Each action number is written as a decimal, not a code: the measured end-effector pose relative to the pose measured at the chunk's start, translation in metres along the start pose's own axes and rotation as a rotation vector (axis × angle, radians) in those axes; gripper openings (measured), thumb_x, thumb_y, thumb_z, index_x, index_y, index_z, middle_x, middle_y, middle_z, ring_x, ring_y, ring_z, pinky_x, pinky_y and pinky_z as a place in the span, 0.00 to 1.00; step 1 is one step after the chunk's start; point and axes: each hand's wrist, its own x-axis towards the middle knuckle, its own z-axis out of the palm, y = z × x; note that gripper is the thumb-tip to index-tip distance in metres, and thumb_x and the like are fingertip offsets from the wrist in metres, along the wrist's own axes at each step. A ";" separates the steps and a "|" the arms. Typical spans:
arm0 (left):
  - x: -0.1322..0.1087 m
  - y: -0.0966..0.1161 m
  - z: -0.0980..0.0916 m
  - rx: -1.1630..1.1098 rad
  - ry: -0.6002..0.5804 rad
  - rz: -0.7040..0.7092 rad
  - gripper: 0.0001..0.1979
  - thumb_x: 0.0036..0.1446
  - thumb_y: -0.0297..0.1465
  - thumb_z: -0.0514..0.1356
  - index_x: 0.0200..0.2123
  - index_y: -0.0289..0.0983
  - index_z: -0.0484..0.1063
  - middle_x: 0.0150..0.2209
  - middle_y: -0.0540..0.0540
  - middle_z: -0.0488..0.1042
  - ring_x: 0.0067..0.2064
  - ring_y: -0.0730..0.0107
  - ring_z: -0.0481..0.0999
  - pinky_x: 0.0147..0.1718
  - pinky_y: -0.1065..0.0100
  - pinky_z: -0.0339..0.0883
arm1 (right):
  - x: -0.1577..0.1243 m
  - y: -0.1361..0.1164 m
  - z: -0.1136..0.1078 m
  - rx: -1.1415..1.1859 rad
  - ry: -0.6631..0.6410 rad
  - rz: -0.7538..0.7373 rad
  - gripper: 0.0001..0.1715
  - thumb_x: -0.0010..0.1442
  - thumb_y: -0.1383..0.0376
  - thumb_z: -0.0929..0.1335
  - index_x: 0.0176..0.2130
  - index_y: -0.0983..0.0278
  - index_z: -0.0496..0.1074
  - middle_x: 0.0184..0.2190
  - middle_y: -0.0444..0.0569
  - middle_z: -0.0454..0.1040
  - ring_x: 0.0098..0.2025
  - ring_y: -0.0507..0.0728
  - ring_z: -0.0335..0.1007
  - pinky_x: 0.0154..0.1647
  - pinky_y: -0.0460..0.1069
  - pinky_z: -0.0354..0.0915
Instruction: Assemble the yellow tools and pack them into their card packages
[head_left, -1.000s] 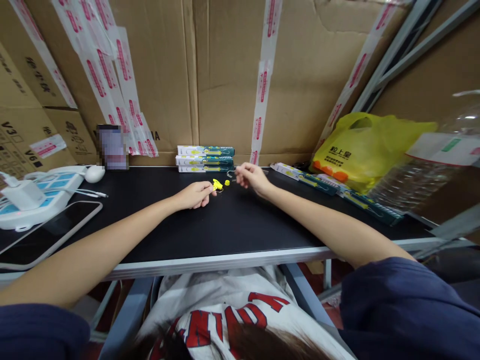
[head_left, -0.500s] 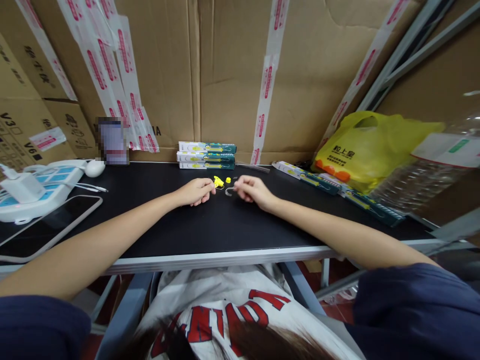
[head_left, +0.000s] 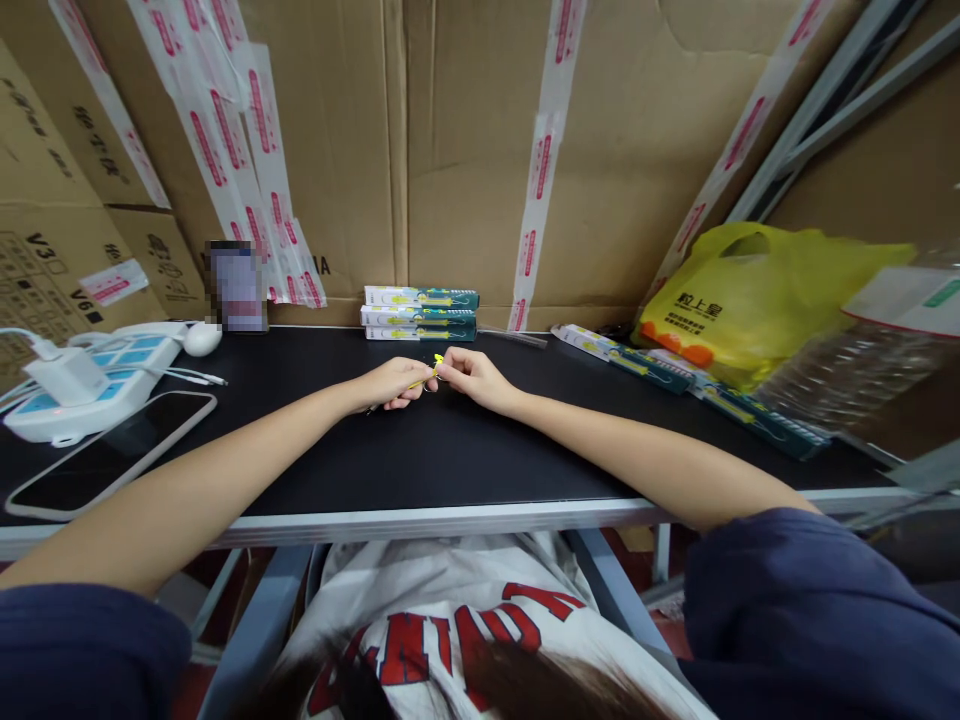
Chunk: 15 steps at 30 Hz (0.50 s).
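Observation:
My left hand [head_left: 399, 383] is closed on a thin yellow piece above the black tabletop [head_left: 420, 460]. Right beside it, my right hand [head_left: 474, 378] is pinched at a small object too small to make out. Between the fingertips of both hands a small yellow part [head_left: 438, 360] shows, with a thin curved bit below it. A dark thin tip sticks out under my left hand. Behind the hands stands a stack of slim green and white boxes [head_left: 420, 313].
On the left are a white power strip [head_left: 97, 385], a phone [head_left: 112, 455] and cables. At the right lie more slim boxes [head_left: 757, 415], a yellow plastic bag [head_left: 765, 300] and a clear bottle [head_left: 862, 350]. Cardboard [head_left: 465, 150] rises behind the table.
My right hand has moved left and now meets my left hand. The yellow pieces seen on the table between the hands are now at the fingers or hidden. The view has shifted slightly.

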 end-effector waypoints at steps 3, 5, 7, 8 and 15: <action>-0.001 0.001 0.000 0.004 -0.016 0.002 0.14 0.71 0.30 0.48 0.32 0.35 0.65 0.15 0.59 0.56 0.12 0.84 0.54 0.10 0.81 0.48 | -0.002 -0.001 0.000 -0.022 0.028 -0.027 0.32 0.54 0.38 0.70 0.25 0.62 0.61 0.19 0.38 0.60 0.22 0.48 0.52 0.24 0.47 0.50; -0.001 0.002 -0.001 0.013 -0.029 0.009 0.14 0.71 0.29 0.48 0.32 0.35 0.66 0.15 0.59 0.57 0.12 0.84 0.54 0.10 0.81 0.47 | -0.003 -0.002 0.001 -0.022 0.051 -0.043 0.31 0.54 0.40 0.71 0.25 0.61 0.60 0.19 0.37 0.59 0.22 0.48 0.51 0.24 0.47 0.50; -0.001 0.002 -0.002 0.025 -0.053 0.013 0.13 0.71 0.29 0.48 0.34 0.34 0.67 0.15 0.59 0.56 0.12 0.84 0.53 0.10 0.81 0.46 | -0.003 -0.001 0.001 -0.021 0.062 -0.059 0.31 0.54 0.40 0.71 0.25 0.61 0.59 0.19 0.37 0.58 0.22 0.48 0.50 0.24 0.47 0.50; -0.001 0.001 -0.002 0.033 -0.065 0.015 0.13 0.71 0.29 0.48 0.34 0.34 0.67 0.15 0.59 0.56 0.12 0.84 0.53 0.10 0.81 0.46 | -0.003 0.000 0.001 -0.026 0.064 -0.067 0.31 0.55 0.40 0.71 0.25 0.61 0.59 0.19 0.37 0.58 0.22 0.48 0.50 0.24 0.47 0.50; 0.000 -0.003 -0.005 0.094 -0.104 0.033 0.11 0.71 0.31 0.49 0.38 0.33 0.68 0.16 0.60 0.56 0.13 0.84 0.53 0.11 0.81 0.48 | -0.003 0.006 0.000 -0.092 0.059 -0.045 0.30 0.56 0.40 0.69 0.25 0.61 0.59 0.18 0.37 0.56 0.22 0.48 0.48 0.25 0.46 0.48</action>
